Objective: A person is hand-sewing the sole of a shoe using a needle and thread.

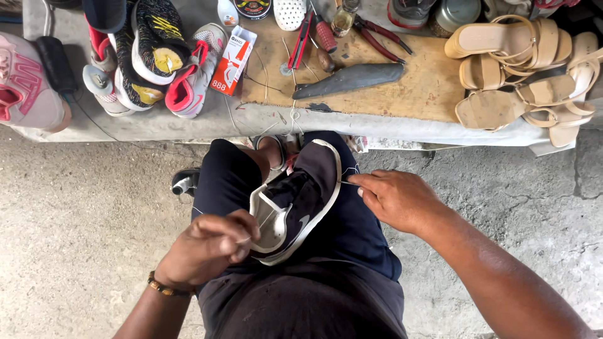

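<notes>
While the dark canvas sneaker with white sole (300,204) rests on the lap, the left hand (210,246) pinches a needle and the right hand (394,198) pinches taut thread; stitching looks partway done.

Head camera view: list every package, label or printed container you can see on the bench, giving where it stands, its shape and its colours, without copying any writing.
Carton: flat rectangular box, white and red, lying tilted on the bench beside the pink-and-grey sneaker.
Round tin: top edge, dark lid with a yellow-and-red label.
Small bottle: white, orange label, left of the tin.
No signs or screens.
</notes>
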